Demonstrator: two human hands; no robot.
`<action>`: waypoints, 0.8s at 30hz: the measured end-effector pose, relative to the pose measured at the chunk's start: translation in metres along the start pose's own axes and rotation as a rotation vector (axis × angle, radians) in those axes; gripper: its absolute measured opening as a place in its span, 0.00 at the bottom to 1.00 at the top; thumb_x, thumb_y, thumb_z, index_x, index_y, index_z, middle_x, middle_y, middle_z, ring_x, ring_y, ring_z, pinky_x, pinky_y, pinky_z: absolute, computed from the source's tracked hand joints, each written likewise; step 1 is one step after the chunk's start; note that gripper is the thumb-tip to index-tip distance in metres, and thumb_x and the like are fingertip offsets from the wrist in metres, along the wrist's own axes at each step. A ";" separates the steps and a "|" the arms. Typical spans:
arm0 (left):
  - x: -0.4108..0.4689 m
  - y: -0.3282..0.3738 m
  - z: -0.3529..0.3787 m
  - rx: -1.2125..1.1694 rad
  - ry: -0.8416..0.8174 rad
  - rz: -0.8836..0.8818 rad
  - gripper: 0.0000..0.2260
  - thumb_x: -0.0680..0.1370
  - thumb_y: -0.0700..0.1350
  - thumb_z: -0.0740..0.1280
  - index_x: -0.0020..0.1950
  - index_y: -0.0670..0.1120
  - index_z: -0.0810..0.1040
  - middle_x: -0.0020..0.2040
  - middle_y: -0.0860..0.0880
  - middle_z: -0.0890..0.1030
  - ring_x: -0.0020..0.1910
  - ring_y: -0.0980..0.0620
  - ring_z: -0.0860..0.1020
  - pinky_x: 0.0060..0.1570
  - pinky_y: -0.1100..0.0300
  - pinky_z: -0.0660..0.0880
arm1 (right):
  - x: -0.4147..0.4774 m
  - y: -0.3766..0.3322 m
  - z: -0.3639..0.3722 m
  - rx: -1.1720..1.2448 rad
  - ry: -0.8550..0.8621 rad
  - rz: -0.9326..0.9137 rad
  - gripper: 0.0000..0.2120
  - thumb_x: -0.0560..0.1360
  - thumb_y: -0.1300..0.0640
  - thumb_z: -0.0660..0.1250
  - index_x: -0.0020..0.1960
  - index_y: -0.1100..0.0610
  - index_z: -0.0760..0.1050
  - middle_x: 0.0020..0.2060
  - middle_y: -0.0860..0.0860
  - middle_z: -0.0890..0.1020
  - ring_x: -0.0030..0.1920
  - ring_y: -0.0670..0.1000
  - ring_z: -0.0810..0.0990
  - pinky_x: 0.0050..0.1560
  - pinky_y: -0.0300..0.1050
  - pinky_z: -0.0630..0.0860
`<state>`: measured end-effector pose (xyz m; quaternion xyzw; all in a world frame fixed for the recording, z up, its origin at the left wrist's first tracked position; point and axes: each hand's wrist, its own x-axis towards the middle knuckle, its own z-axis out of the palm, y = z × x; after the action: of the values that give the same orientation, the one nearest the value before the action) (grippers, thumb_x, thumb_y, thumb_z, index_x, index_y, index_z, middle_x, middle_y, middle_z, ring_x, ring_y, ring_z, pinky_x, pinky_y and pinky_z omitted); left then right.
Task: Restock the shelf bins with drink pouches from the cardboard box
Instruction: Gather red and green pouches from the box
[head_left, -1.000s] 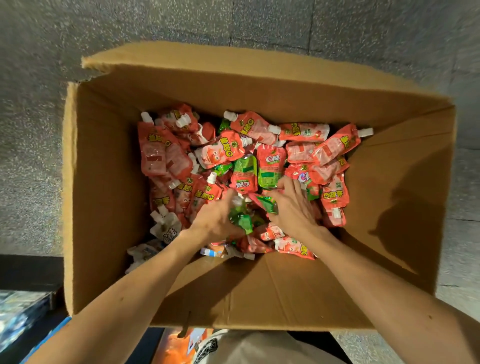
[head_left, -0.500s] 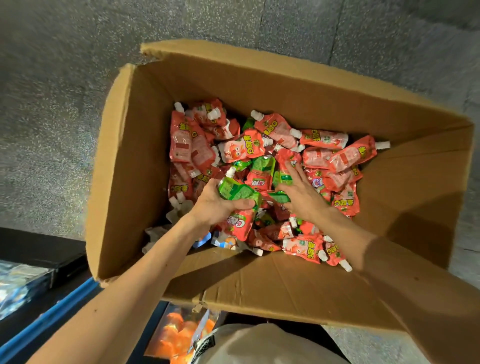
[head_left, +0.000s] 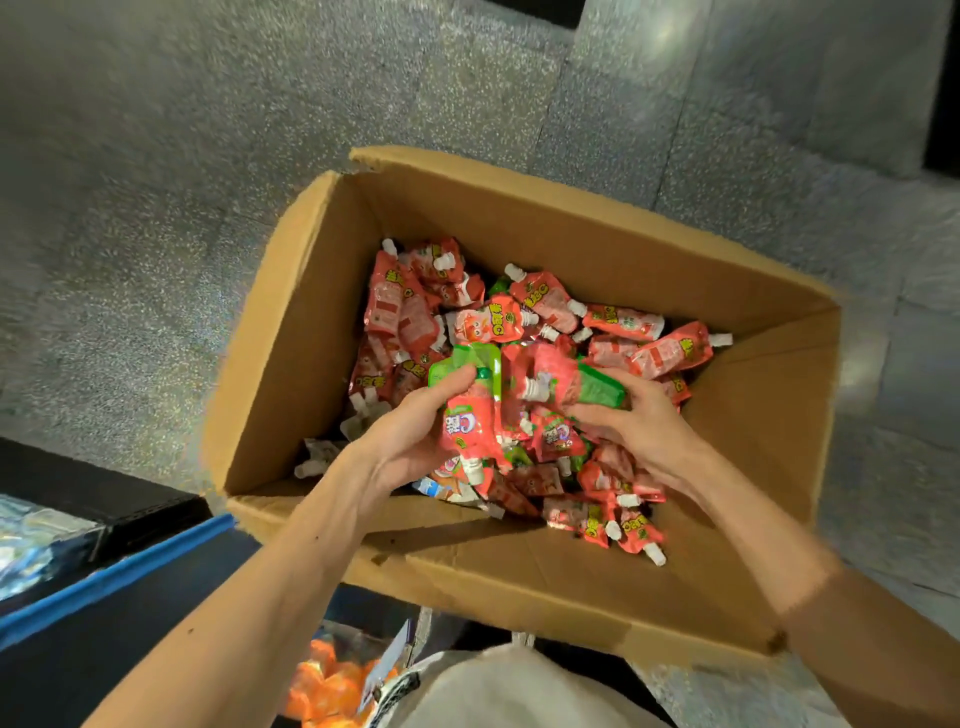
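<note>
- We take this for a shop aisle, most likely in a grocery or snack store.
- The cardboard box (head_left: 545, 582) is an open shipping carton, loosely heaped with many near-identical red and green drink pouches (head_left: 670, 353): stock in bulk.
- All around the box lies a grey speckled tile floor (head_left: 208, 156), of the hard commercial kind.
- Left of the box's near corner we see a blue-edged shelf (head_left: 130, 571), with shiny blue-silver packets (head_left: 31, 545) further left.
- Just under the box's near wall, a clear bin (head_left: 363, 629) holds orange packets (head_left: 322, 675), with a label card (head_left: 384, 665) on it.
</note>
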<state>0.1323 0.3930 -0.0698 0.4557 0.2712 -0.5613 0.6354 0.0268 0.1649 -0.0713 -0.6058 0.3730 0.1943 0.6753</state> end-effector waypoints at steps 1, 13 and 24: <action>-0.010 -0.001 0.005 -0.081 0.005 0.011 0.18 0.70 0.53 0.71 0.55 0.45 0.83 0.53 0.43 0.85 0.48 0.47 0.84 0.52 0.49 0.79 | -0.008 -0.007 -0.005 0.158 -0.048 0.017 0.31 0.67 0.64 0.75 0.69 0.57 0.71 0.59 0.59 0.81 0.54 0.52 0.84 0.60 0.50 0.79; -0.179 -0.073 0.077 -0.676 -0.148 0.522 0.20 0.69 0.60 0.70 0.41 0.42 0.85 0.40 0.46 0.83 0.45 0.50 0.79 0.57 0.57 0.73 | -0.146 -0.076 0.019 0.524 -0.647 -0.176 0.33 0.66 0.62 0.77 0.69 0.63 0.70 0.62 0.62 0.80 0.63 0.62 0.78 0.56 0.55 0.80; -0.358 -0.187 0.066 -0.804 0.053 1.060 0.27 0.78 0.61 0.60 0.40 0.40 0.86 0.38 0.43 0.84 0.33 0.50 0.82 0.38 0.59 0.79 | -0.291 -0.095 0.138 0.268 -1.209 -0.158 0.43 0.54 0.60 0.84 0.66 0.65 0.72 0.61 0.64 0.78 0.61 0.63 0.79 0.56 0.58 0.80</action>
<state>-0.1377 0.5097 0.2144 0.2684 0.2142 -0.0167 0.9390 -0.0564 0.3346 0.2065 -0.3246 -0.1003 0.4038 0.8494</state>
